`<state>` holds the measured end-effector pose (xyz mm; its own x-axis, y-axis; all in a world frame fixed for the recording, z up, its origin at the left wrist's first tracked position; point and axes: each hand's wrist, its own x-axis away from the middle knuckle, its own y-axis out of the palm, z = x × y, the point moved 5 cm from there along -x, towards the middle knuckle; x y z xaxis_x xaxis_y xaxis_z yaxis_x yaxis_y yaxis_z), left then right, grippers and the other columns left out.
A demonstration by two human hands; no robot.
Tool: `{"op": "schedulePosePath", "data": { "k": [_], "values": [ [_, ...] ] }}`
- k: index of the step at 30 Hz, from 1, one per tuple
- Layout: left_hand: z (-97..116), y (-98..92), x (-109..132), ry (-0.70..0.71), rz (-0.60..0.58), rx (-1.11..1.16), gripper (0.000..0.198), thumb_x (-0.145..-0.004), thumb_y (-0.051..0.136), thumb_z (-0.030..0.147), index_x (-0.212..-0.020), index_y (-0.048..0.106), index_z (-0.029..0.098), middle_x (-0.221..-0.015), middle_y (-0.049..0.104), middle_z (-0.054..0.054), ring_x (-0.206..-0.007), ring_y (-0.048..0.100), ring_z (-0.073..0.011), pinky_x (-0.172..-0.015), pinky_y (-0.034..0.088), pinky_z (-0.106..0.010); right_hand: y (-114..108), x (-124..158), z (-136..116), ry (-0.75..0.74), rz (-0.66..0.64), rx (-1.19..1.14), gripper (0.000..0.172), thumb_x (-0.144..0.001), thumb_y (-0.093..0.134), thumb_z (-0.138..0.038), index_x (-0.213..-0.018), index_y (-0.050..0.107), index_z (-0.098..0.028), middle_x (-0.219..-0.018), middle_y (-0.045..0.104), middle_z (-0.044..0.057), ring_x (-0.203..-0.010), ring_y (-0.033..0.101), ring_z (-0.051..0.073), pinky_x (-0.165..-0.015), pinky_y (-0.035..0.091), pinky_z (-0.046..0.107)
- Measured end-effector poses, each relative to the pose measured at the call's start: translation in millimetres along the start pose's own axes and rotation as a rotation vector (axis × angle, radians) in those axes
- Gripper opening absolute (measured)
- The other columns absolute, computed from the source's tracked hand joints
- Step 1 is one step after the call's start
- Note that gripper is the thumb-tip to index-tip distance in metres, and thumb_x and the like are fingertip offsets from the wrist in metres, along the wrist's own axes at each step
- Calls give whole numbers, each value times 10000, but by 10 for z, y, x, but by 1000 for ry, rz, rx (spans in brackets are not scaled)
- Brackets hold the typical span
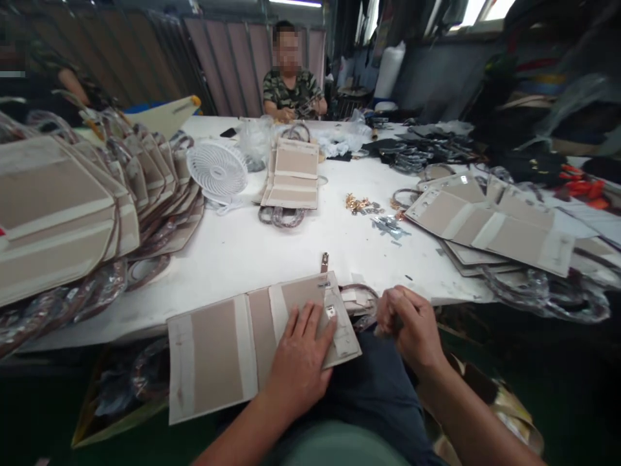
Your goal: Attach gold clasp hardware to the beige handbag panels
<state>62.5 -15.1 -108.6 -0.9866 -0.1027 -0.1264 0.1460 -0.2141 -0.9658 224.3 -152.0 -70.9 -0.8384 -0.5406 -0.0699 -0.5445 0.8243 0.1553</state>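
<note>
Panel [262,331] under flat left hand [301,356], right hand [410,323] curled near handle [361,286]

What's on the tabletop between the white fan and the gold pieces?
The head view shows a small stack of beige panels lying between the white fan and the gold pieces.

Right hand [410,327] fingertips hidden, leftmost panels [53,188] cut off; gold pieces [356,204] indistinct

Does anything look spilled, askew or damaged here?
No damage stands out. Gold pieces and silver pieces lie loose on the white table without a container, as if spilled; the right-hand panels sit askew, at differing angles.
</note>
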Motion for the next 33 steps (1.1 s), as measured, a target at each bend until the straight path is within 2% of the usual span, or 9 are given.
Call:
{"op": "schedulePosePath", "data": {
  "k": [4, 8, 13, 17, 21, 24, 28, 31, 33],
  "values": [
    [31, -102, 2, 17, 24, -29, 762, -891, 644, 292, -1607, 389, 237, -1666, 384, -144, -1551, 316, -367, -1258, 291, -588, -227, 442, 323, 246, 122, -30, 532, -924, 684, -622, -648, 496, -208, -532, 459, -45, -443, 417, 114, -450, 332, 253],
    [10, -418, 39, -10, 99, 136, 685, -916, 549, 155, -1585, 437, 245, -1628, 456, -109, -1497, 427, -318, -1227, 385, -541, -157, 638, 418, 347, 123, 21, 559, -880, 679, -703, -673, 532, -205, -529, 482, -41, -445, 428, 124, -456, 319, 256],
    [-60, -993, 301, -324, 175, 1121, 507, -985, 628, 295, -1489, 581, 253, -1565, 545, -63, -1518, 408, -284, -1299, 250, -438, 32, 538, -34, 136, 52, 213, 482, -841, 718, -660, -955, 751, -193, -650, 637, 1, -561, 541, 180, -563, 430, 290],
    [7, -1247, 678, -686, 204, 1780, 502, -841, 815, 232, -1333, 720, 221, -1300, 742, -81, -1316, 630, -339, -1145, 500, -407, 221, 413, -432, -17, 56, 200, 592, -757, 785, -625, -1155, 753, -187, -1018, 752, 92, -824, 679, 276, -732, 541, 367],
    [113, -1454, 861, -784, 323, 2032, 476, -855, 758, 196, -1330, 724, 212, -1097, 807, -80, -1171, 716, -359, -1060, 572, -476, 437, 426, -802, -125, -86, 89, 542, -826, 766, -571, -1224, 719, -205, -1140, 754, 98, -1009, 690, 312, -866, 547, 391],
    [200, -1520, 797, -752, 215, 2173, 469, -904, 690, 259, -1359, 700, 144, -1146, 789, -132, -1166, 714, -383, -1084, 546, -528, 485, 515, -1099, -240, -146, 114, 420, -906, 703, -559, -1164, 751, -231, -1110, 771, 60, -1036, 693, 297, -886, 543, 354],
    [188, -1493, 669, -680, 137, 2226, 473, -902, 675, 273, -1338, 704, 93, -1156, 783, -168, -1155, 719, -390, -1091, 532, -537, 398, 587, -1364, -389, -28, 248, 390, -933, 673, -549, -1164, 763, -248, -1084, 779, 51, -996, 710, 289, -829, 562, 340],
    [171, -1415, 617, -687, 147, 2219, 467, -908, 674, 279, -1335, 702, 93, -1117, 794, -163, -1141, 728, -377, -1088, 532, -529, 329, 564, -1421, -460, 93, 440, 694, -751, 862, -522, -1364, 666, -264, -1068, 770, 54, -818, 703, 258, -734, 563, 349],
    [171, -1374, 588, -685, 161, 2199, 424, -911, 677, 272, -1290, 726, 90, -1090, 801, -160, -1124, 737, -368, -1075, 542, -521, 295, 519, -1409, -448, 120, 499, 729, -734, 870, -525, -1377, 656, -254, -989, 767, 48, -755, 685, 244, -706, 553, 352]
  ]
}}
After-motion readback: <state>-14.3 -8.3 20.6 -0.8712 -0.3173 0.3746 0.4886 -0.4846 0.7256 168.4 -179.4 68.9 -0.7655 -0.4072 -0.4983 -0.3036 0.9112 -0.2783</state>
